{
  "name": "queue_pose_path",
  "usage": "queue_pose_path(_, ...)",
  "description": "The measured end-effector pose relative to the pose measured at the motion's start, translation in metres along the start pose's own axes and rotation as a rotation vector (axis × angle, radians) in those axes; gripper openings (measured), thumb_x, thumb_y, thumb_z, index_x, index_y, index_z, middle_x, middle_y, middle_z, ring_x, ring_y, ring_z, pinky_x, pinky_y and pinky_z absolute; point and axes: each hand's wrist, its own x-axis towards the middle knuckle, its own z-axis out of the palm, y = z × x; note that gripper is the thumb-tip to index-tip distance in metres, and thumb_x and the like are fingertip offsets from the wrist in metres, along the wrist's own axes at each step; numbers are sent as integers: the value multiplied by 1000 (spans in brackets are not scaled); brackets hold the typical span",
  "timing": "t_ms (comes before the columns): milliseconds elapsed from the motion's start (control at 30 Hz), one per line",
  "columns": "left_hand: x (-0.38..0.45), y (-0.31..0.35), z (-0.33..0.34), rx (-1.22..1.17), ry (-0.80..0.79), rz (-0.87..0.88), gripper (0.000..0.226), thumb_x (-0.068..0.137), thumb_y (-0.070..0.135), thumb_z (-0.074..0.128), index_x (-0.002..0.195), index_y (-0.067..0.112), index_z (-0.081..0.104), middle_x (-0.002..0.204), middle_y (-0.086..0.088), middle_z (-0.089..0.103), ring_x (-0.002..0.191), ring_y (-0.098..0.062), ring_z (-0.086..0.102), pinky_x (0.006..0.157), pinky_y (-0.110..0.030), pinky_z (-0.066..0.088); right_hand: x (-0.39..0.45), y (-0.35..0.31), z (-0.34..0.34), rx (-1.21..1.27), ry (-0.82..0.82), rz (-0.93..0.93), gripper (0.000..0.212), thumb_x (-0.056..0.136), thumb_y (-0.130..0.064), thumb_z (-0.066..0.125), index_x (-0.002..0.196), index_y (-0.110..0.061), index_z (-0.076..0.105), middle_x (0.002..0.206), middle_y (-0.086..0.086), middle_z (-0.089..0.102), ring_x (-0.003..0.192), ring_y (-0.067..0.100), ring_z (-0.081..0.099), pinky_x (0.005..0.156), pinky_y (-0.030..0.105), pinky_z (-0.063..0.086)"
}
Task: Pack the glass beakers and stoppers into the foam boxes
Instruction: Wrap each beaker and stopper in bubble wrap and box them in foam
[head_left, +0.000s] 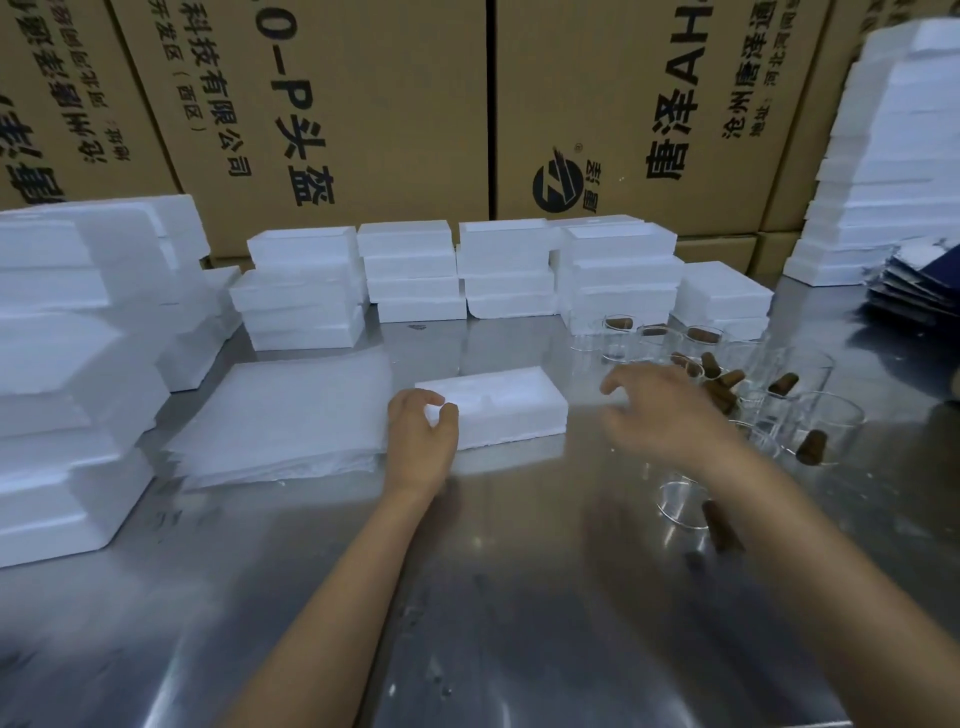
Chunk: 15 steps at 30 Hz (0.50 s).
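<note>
A white foam box lies open-side up on the steel table in the middle of the head view. My left hand grips its near left corner, fingers curled over the rim. My right hand hovers to the right of the box, blurred, fingers spread and holding nothing. Just beyond it stand several clear glass beakers, with brown stoppers lying among them and inside some. One more beaker and a stopper lie under my right forearm.
A stack of thin white foam sheets lies left of the box. Stacks of foam boxes line the back, with bigger stacks at the left and far right. Cardboard cartons wall off the rear. Dark blue booklets sit at right.
</note>
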Motion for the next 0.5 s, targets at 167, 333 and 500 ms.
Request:
queue_pose_path(167, -3, 1, -1, -6, -10, -33, 20, 95, 13, 53, 111, 5, 63, 130, -8, 50, 107, -8, 44, 85, -10, 27, -2, 35, -21, -167, -270, 162, 54, 92, -28, 54, 145, -25, 40, 148, 7, 42, 131, 29, 44, 107, 42, 41)
queue_pose_path(333, -3, 3, -3, -5, -20, -57, 21, 95, 15, 53, 112, 8, 62, 131, -5, 48, 105, -7, 43, 81, -11, 27, -1, 43, -5, 9, -206, 181, 45, 87, -16, 59, 130, -27, 54, 131, 4, 55, 108, 23, 58, 91, 33, 51)
queue_pose_path(500, -3, 4, -4, -28, -38, -80, 20, 95, 16, 53, 111, 10, 62, 131, -4, 46, 116, -14, 48, 95, -22, 35, 6, 39, 10, -33, -33, 106, 19, 83, -17, 64, 87, -33, 72, 114, -1, 61, 113, 22, 54, 93, 36, 49)
